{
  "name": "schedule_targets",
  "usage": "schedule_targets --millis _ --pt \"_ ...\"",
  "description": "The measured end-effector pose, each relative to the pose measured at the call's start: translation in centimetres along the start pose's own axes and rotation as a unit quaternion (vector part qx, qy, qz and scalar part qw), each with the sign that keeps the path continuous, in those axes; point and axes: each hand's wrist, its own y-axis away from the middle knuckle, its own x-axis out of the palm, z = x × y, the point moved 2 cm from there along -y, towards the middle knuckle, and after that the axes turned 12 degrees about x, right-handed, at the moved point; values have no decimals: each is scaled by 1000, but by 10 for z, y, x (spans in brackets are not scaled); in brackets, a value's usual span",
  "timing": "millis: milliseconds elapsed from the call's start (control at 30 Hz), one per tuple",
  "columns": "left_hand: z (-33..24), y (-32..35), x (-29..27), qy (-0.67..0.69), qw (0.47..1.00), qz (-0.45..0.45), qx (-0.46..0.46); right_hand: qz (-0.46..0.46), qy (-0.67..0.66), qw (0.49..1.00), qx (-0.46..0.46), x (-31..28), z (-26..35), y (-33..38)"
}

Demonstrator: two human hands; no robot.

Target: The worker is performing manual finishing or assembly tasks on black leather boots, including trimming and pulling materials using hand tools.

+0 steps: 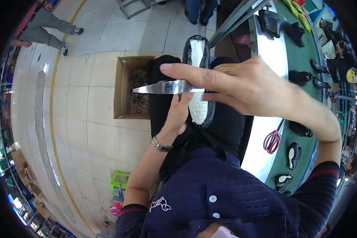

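Observation:
A black shoe (199, 109) is held over my lap with its white underside facing up. My left hand (176, 115), with a metal watch on the wrist, grips the shoe from its left side; part of the fingers is hidden. My right hand (242, 85) is closed around a shiny metal tool (162, 87) that tapers to a point at the left. The tool lies across the view over the middle of the shoe. Its far end is hidden in the hand, so its exact kind does not show.
A cardboard box (119, 87) with tangled dark strands stands left of my legs. At my right runs a metal ledge (260, 139) with red-handled scissors (271, 142), beside a green belt (281, 164) carrying several black shoes. Two people stand farther off on the tiled floor.

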Motion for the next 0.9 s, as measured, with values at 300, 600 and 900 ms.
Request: schedule_targets --millis 300,600,900 --pt "5 5 -24 -65 974 159 -147 85 92 991 -45 17 24 20" --pt "-3 1 -13 -82 975 163 -129 -6 60 998 23 31 1 24" --pt "-18 -75 3 114 970 81 -198 -38 -152 944 291 21 -50 49"
